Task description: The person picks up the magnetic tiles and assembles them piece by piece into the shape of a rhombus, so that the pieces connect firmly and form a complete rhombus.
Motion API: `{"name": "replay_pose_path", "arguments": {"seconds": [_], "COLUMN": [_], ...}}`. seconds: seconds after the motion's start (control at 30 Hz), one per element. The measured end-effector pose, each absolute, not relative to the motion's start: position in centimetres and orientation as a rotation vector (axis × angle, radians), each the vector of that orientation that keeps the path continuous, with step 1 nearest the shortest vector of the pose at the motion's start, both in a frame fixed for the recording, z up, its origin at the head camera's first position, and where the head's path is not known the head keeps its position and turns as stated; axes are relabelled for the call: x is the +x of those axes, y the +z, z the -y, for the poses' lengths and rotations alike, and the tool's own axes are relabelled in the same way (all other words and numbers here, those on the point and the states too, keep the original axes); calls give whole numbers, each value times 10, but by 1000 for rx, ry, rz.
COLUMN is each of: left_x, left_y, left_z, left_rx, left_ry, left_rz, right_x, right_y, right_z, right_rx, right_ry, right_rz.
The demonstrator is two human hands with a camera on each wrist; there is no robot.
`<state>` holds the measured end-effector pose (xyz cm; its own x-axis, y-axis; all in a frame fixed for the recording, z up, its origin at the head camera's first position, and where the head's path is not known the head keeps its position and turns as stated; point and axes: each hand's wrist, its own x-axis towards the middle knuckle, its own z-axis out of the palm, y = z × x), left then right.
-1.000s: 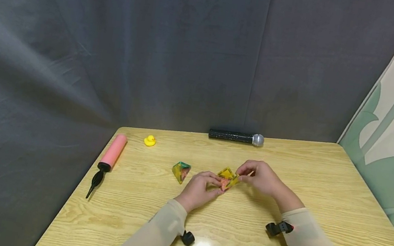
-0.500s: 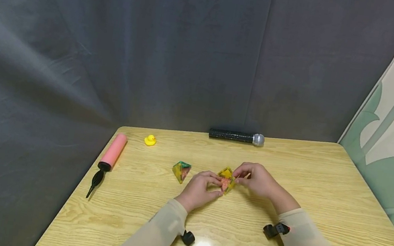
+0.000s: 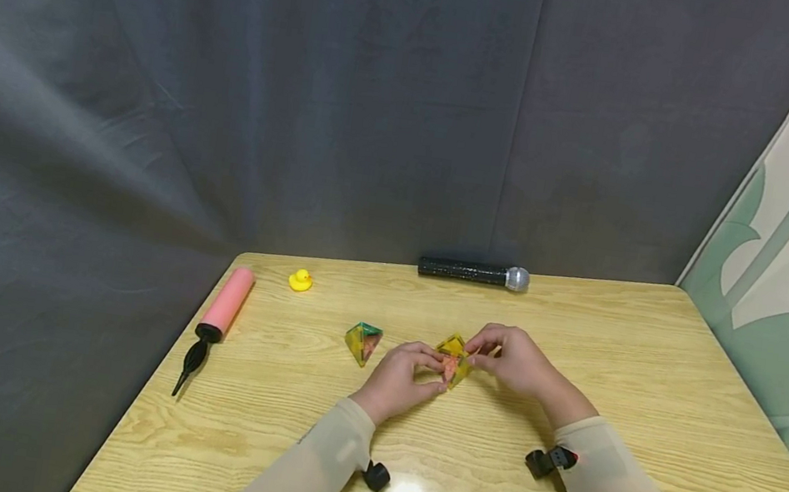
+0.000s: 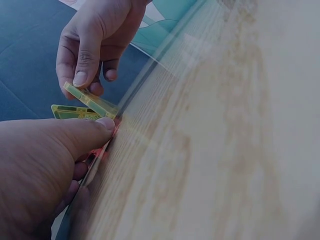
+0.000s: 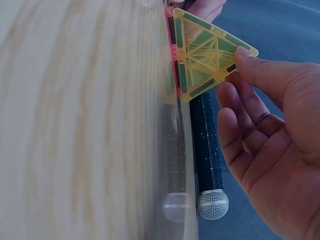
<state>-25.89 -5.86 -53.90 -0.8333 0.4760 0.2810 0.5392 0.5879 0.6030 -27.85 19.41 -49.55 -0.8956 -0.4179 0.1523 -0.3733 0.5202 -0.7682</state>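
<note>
A red magnetic tile (image 3: 449, 366) lies on the table, partly covered by my left hand (image 3: 399, 383), whose thumb and fingers grip its edges. Along its right edge stands a yellow triangular magnetic tile (image 5: 207, 57), tilted up. My right hand (image 3: 516, 362) pinches that tile's top corner between thumb and fingers. Another yellow triangular tile (image 3: 452, 344) rises at the far side of the red one; the left wrist view shows the two yellow tiles leaning near each other. To the left sits a small pyramid (image 3: 362, 344) of green, yellow and red tiles, apart from both hands.
Toward the back edge of the wooden table (image 3: 580, 323) lie a black microphone (image 3: 472, 274) with a silver head and a yellow rubber duck (image 3: 300, 281). A pink hand pump (image 3: 227, 307) with a black nozzle lies along the left edge. A dark curtain hangs behind.
My right hand has shifted slightly left and toward me, swinging the pinched yellow tile with it. Over the last half second hardly anything moves. My left hand stays in place.
</note>
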Motion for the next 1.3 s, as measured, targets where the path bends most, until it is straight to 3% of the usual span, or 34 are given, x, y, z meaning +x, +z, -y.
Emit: {"name": "replay_pose_path", "arguments": {"seconds": [1.3], "left_x": [-259], "left_y": [-541], "left_z": [60], "left_rx": [-868], "left_ry": [-1084], "left_rz": [2742], "right_x": [-277], "right_y": [-501], "right_z": [-189], "right_rx": [-610], "right_ry": [-1347], "right_rz": [-2717]}}
